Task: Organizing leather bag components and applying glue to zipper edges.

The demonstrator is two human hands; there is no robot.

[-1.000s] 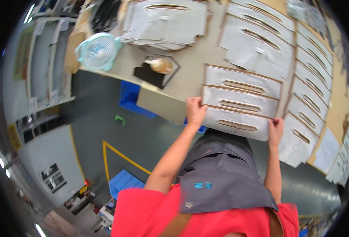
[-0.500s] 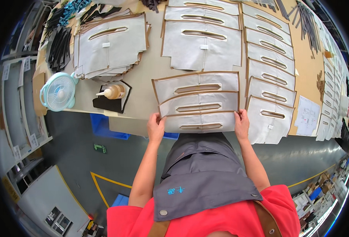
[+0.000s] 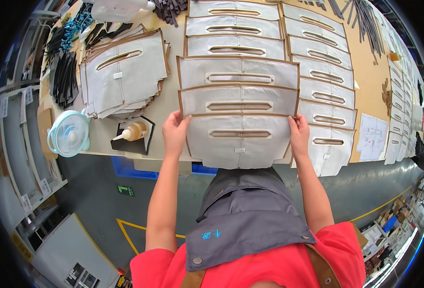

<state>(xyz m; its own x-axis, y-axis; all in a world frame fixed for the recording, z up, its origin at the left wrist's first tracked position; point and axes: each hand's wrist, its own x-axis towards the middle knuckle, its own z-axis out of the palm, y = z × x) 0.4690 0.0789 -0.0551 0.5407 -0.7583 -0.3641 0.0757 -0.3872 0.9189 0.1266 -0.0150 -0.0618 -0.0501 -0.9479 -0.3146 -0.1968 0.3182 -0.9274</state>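
Three overlapping pale grey panels lie in front of me, each with brown edging and a long framed slot. My left hand (image 3: pixel 175 130) pinches the upper left corner of the nearest panel (image 3: pixel 238 149). At that panel's upper right corner, my right hand (image 3: pixel 299 134) has thumb and fingers closed on the edge. Beyond it come the second panel (image 3: pixel 192 102) and the third panel (image 3: pixel 192 73), which covers part of the middle column of similar panels (image 3: pixel 197 46). The nearest panel's lower edge hangs around the table's front edge.
A right-hand column of overlapping panels (image 3: pixel 328 156) runs away from me. On the left stand a panel stack (image 3: pixel 101 91), a glue bottle (image 3: pixel 136 131) on a black piece, and a light blue fan (image 3: pixel 70 134). A printed sheet (image 3: pixel 372 137) lies right. Dark strips (image 3: pixel 64 79) lie far left.
Both hands have moved away from me and apart with the panels. The three panels now reach over the middle column, and the nearest one shows its full face and white tag.
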